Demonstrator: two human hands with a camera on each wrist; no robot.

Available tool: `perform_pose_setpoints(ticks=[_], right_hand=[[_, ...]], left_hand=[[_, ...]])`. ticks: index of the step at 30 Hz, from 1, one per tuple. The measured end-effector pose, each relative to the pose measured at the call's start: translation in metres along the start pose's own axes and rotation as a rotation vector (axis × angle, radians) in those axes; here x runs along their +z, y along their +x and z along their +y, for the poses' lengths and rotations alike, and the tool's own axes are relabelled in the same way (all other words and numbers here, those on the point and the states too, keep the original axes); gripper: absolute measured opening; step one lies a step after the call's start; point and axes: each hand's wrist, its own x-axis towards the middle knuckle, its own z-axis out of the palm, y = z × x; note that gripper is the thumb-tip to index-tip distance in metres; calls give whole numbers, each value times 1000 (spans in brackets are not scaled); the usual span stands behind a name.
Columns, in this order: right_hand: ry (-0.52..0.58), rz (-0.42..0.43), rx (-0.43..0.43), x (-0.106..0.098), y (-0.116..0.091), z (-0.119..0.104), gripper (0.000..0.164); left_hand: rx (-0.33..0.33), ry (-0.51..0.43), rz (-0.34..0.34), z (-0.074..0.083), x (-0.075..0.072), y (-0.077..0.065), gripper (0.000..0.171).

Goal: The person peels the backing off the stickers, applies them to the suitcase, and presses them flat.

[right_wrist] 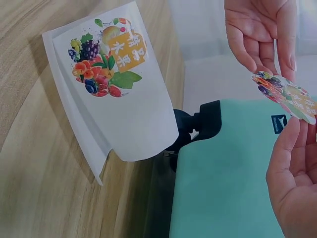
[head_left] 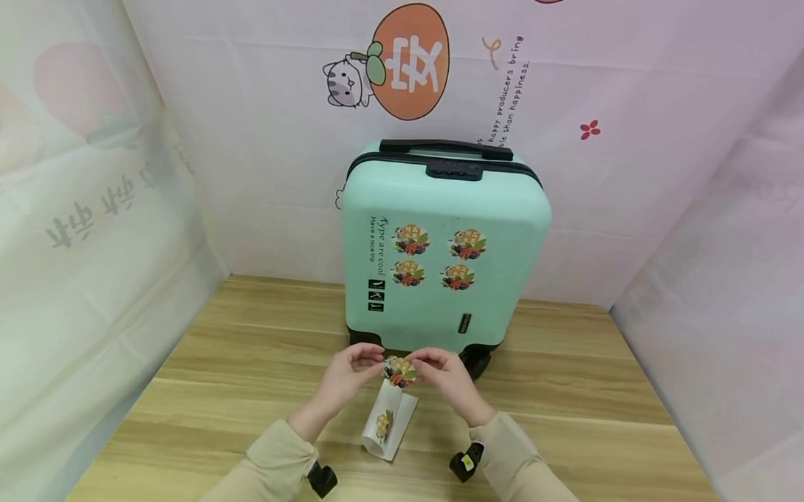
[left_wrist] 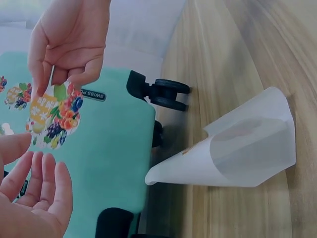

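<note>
A round fruit sticker (head_left: 399,371) is held up between both hands in front of a mint-green suitcase (head_left: 437,197). My left hand (head_left: 350,375) pinches its left edge with thumb and fingertips. At the opposite edge, my right hand (head_left: 445,378) pinches it too; the left wrist view shows the right hand (left_wrist: 72,42) with its fingertips on the sticker (left_wrist: 57,119). Several matching stickers (head_left: 467,244) are stuck on the suitcase front. Below the hands lies a curled white backing sheet (head_left: 403,421), with another fruit sticker (right_wrist: 108,57) on it.
The suitcase stands upright on a wooden table (head_left: 258,364), its black handle (head_left: 445,148) on top and black wheels (left_wrist: 169,94) at the bottom. Behind it hangs a printed white cloth (head_left: 267,128). More cloth hangs at the left and right sides.
</note>
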Motion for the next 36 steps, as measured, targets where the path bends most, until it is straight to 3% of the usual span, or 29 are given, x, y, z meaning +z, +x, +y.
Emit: perform_pose_setpoints(ticks=[13, 17, 21, 24, 27, 33, 36], right_hand=[[-22, -22, -24, 3, -1, 1, 32], [56, 24, -14, 4, 0, 2, 44], [122, 132, -23, 4, 2, 2, 58], [142, 236, -26, 1, 4, 3, 54], [123, 284, -19, -1, 5, 4, 44], [21, 222, -10, 9, 6, 2, 27], [-20, 249, -18, 14, 8, 0, 19]], left_hand=[[11, 40, 14, 1, 4, -2, 10], [34, 45, 21, 0, 5, -1, 10], [57, 52, 26, 1, 6, 0, 10], [56, 38, 31, 2, 5, 0, 9], [47, 16, 44, 3, 4, 2, 8], [34, -32, 59, 6, 1, 7, 9], [42, -42, 59, 8, 2, 11, 11]])
